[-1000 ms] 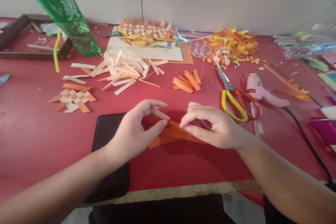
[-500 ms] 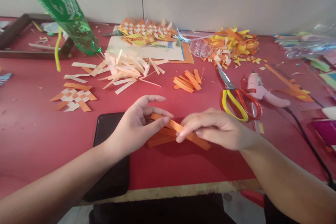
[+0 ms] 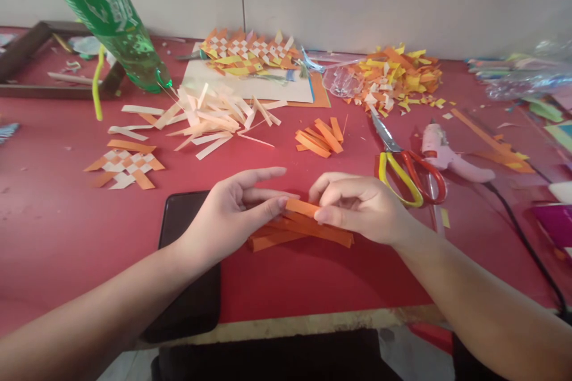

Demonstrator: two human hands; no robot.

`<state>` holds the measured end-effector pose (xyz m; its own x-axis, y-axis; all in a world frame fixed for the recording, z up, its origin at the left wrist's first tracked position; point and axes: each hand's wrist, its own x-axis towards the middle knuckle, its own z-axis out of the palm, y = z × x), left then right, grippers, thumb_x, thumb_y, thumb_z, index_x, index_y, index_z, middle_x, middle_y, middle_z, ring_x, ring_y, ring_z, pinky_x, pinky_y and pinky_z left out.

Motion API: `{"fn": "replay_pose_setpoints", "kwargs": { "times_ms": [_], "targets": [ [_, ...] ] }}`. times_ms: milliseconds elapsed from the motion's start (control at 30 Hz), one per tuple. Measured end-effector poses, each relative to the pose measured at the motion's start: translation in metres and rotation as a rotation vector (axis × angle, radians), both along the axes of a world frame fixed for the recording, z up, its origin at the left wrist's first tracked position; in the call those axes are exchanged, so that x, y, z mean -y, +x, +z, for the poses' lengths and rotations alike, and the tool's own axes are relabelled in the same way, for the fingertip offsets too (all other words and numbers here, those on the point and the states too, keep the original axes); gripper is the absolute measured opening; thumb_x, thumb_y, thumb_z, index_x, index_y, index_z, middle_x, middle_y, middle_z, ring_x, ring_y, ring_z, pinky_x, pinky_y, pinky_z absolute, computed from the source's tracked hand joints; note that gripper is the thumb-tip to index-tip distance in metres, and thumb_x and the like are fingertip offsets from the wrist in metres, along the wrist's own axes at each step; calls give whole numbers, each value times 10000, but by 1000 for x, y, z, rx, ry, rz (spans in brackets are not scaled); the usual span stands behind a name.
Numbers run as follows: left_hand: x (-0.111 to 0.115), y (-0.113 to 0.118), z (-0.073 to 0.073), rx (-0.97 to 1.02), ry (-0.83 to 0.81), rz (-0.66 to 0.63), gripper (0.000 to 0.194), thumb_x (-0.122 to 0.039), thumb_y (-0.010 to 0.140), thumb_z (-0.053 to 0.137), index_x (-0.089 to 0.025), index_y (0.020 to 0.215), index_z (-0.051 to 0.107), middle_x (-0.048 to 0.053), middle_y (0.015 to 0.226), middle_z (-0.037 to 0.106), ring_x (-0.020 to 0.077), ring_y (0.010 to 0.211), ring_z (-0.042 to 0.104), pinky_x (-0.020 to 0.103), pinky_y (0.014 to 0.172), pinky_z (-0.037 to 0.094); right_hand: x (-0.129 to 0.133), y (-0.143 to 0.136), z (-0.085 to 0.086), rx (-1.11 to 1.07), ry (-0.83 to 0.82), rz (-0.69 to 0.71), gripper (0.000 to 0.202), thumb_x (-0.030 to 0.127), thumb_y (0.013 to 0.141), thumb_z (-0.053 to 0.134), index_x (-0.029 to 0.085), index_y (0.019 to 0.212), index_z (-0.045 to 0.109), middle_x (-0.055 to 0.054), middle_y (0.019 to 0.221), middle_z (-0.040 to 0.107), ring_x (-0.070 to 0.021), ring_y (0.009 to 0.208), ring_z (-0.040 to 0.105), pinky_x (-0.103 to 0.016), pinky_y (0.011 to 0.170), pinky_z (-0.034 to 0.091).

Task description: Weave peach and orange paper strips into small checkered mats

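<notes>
An orange paper strip (image 3: 302,208) is stretched between my two hands. My left hand (image 3: 243,202) pinches its left end between thumb and a finger, with the index finger held out straight. At the strip's right end, my right hand (image 3: 357,205) grips it between thumb and bent fingers. More orange strips (image 3: 277,239) lie loosely stacked on the red table just under the hands. A black phone-like slab (image 3: 192,303) rests partly beneath my left wrist. Ahead of the hands sits a small pile of short orange strips (image 3: 320,138).
Beyond lie cream paper strips (image 3: 210,113) and woven paper fish (image 3: 250,50). A woven piece (image 3: 129,166) is at left, near a green bottle (image 3: 120,30). Scissors (image 3: 397,161), a pink glue gun (image 3: 453,155) with a black cord, and paper scraps (image 3: 397,74) are at right.
My right hand has moved up and changed its grip; the strip, earlier slanting down to the right, now shows as a shorter, flatter length between both hands. My left hand has barely moved.
</notes>
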<state>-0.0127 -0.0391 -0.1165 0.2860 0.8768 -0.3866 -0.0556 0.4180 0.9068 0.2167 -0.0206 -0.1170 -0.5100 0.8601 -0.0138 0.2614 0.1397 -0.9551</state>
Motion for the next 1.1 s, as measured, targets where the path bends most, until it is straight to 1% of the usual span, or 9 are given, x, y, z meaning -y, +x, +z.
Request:
{"fn": "replay_pose_setpoints", "kwargs": {
  "times_ms": [133,267,367,467,567,700,833,933,1100],
  "targets": [
    [1,1,0,14,-4,-34,435,-309,851,758,-209,1262,658,31,927,816,158,784,771,227,757,615,4,-1,-8,-53,-155,-73,264,305,819,781,203,783,540,16,731,639,-99,606,634,-200,544,500],
    [1,2,0,59,6,28,320,-335,888,704,-180,1168,720,39,902,812,183,805,776,263,777,630,5,-2,-13,-131,-209,-91,321,285,818,789,218,830,475,23,742,653,-100,607,655,-209,573,541],
    [3,2,-1,-22,67,12,413,-395,831,764,-198,1191,714,38,901,813,205,846,776,269,788,629,4,-2,-13,-134,-207,-91,322,279,814,793,218,840,478,25,748,645,-98,612,652,-207,563,539],
    [5,3,-2,-150,145,-32,508,-380,775,816,-211,1237,692,39,926,814,237,892,775,301,807,632,5,-2,-14,-144,-209,-77,320,278,812,794,217,836,481,27,739,637,-99,614,646,-210,564,537],
    [6,3,-3,-206,183,-45,422,-361,799,793,-206,1185,719,35,894,815,238,874,779,310,805,638,6,-3,-13,-144,-209,-73,319,268,807,796,214,826,482,29,742,629,-94,613,638,-208,568,527],
    [4,2,-3,-157,160,-42,271,-338,798,798,-202,1031,771,36,903,816,225,866,782,278,790,643,6,-2,-11,-129,-183,-75,284,244,801,796,206,836,517,28,769,617,-81,623,616,-195,571,504],
    [1,2,-3,-58,120,8,182,-302,794,809,-193,936,776,28,905,816,195,843,783,248,796,639,4,2,-11,-145,-135,-96,251,231,795,797,205,882,563,12,824,614,-96,697,631,-206,614,529],
    [1,1,-4,-27,92,30,185,-303,799,808,-192,943,772,30,895,816,187,821,783,245,782,638,1,5,-10,-168,-128,-118,251,220,797,786,209,902,558,7,831,622,-104,691,641,-219,614,552],
    [1,1,-6,-3,73,42,242,-341,791,815,-185,969,768,46,887,814,202,835,782,284,815,635,-3,5,-8,-193,-112,-139,226,198,804,756,209,903,553,4,822,631,-104,670,648,-239,626,592]
  ]
}}
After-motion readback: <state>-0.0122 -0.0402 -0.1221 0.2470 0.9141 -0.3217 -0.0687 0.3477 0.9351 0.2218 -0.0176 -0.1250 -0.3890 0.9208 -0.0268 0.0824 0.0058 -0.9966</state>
